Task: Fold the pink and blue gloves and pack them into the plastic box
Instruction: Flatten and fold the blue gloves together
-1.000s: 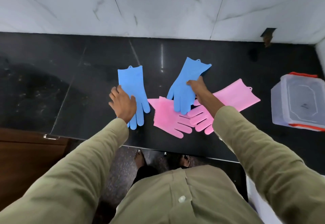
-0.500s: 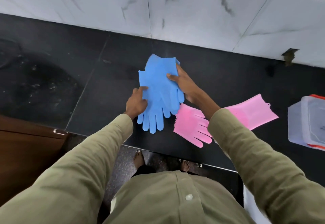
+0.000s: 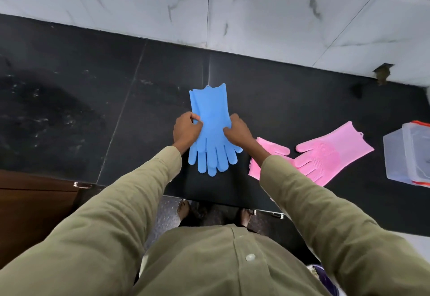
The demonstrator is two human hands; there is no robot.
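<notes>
1. Blue silicone: the two blue gloves (image 3: 210, 130) lie stacked one on the other, flat on the black stone counter (image 3: 93, 109), cuffs toward the wall and fingers toward the person. They serve here as the landmark.
2. The left hand (image 3: 186, 129) is at the left edge of the blue gloves, about mid-length, its fingers curled and pinching that edge.
3. The right hand (image 3: 237, 130) is at the right edge of the blue gloves, level with the left hand, thumb on top of the glove and fingers bent round the edge, gripping it.
4. To the right of the blue gloves, close by, lies one pink glove (image 3: 263, 161), largely hidden under the right forearm in its olive sleeve (image 3: 314, 202); its ribbed edge shows near the counter's front.
5. Further right of the blue gloves lies the second pink glove (image 3: 335, 151), textured palm up, cuff pointing away to the right; its fingers point back toward the first pink glove and seem to overlap it, though the sleeve hides the meeting point.
6. The plastic box (image 3: 407, 156) stands well to the right of the blue gloves, beyond both pink ones, at the picture's edge; it is translucent with a lid on and orange-red trim.
7. Behind the blue gloves rises the white marble-patterned tiled wall (image 3: 209, 5).
</notes>
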